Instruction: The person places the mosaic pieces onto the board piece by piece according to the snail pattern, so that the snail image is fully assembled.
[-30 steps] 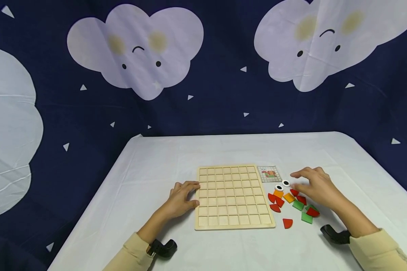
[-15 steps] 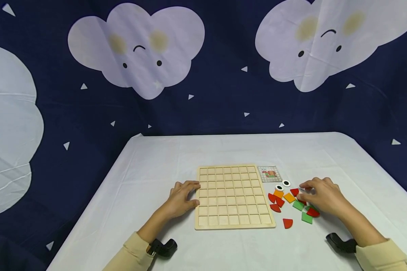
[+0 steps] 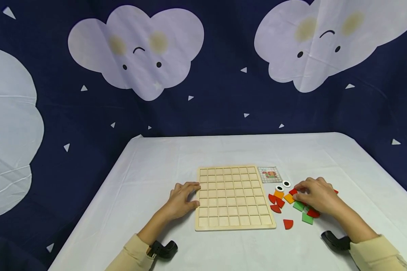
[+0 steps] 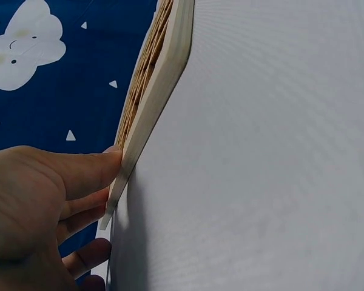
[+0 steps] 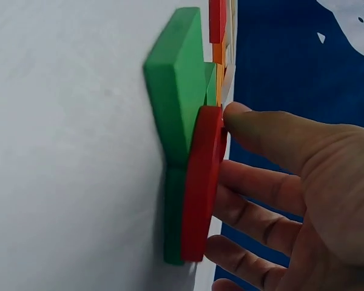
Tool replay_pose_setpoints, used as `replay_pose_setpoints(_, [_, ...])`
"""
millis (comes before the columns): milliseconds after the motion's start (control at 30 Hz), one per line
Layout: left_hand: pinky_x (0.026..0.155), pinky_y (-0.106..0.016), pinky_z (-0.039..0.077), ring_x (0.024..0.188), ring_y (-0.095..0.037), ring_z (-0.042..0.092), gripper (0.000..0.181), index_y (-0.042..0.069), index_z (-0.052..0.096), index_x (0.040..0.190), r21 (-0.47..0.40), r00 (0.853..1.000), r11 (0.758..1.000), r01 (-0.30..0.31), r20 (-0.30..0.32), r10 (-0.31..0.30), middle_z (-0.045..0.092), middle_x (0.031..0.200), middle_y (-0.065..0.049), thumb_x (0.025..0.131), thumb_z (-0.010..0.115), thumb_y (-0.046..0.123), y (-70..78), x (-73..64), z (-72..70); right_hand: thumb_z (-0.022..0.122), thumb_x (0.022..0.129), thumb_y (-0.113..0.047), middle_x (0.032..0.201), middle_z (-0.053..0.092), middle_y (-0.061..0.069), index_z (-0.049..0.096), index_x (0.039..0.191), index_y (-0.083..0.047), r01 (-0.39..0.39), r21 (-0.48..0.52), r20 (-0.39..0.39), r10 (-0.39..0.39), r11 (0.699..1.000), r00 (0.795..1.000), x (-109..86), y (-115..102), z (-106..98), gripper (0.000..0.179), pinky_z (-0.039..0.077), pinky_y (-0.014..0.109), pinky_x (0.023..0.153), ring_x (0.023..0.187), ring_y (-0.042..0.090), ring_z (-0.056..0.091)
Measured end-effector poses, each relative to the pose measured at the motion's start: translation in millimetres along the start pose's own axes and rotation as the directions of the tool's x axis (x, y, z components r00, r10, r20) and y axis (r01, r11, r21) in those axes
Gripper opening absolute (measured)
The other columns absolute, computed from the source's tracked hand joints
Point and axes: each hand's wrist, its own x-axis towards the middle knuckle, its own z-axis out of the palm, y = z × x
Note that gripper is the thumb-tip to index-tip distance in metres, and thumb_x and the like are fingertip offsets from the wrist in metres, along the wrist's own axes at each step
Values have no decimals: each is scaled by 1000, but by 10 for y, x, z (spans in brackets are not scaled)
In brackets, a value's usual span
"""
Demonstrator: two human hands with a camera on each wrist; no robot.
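Note:
A pale wooden grid board (image 3: 235, 195) lies on the white table. My left hand (image 3: 181, 199) rests against its left edge; in the left wrist view the thumb (image 4: 100, 170) touches the board's rim (image 4: 151, 115), with the other fingers spread below. My right hand (image 3: 317, 194) is over loose coloured tiles, and thumb and index finger pinch a red tile (image 3: 293, 192) at its left. The right wrist view shows a red quarter-round tile (image 5: 200, 182) overlapping green tiles (image 5: 182, 79) close to the thumb. Part of the pile is hidden under the right hand.
A small picture card (image 3: 270, 175) lies by the board's upper right corner. Two eye tiles (image 3: 286, 183), orange tiles (image 3: 289, 198) and several red quarter-round tiles (image 3: 275, 208) lie beside the board. A dark cloud-print curtain (image 3: 224, 113) hangs behind the table.
The right hand drew back to the right, then came left again, and its fingertips have closed on a red tile. A red bit now shows behind its knuckles. The left hand stays put.

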Motion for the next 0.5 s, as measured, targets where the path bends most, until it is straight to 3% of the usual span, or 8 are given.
replay_pose_setpoints(267, [79,-34,24,103,-18,39,49,11,57,129,-7,1000,1000,2,-10,-3,50,139,-2,82,70,20,14,-9,-5,73,79,-24,87,61,7,72,100,-6,23,4,2,-23,1000,1000,74,22,21,28,29,42,74,85,27,45])
replay_pose_setpoints(500, [79,-33,24,103,-19,39,49,11,57,129,-13,1000,1000,-2,-11,1,50,140,-2,82,70,20,10,-9,-2,70,80,-20,94,63,10,71,105,-6,55,-6,3,-55,998,998,134,73,5,28,30,39,73,87,27,44])
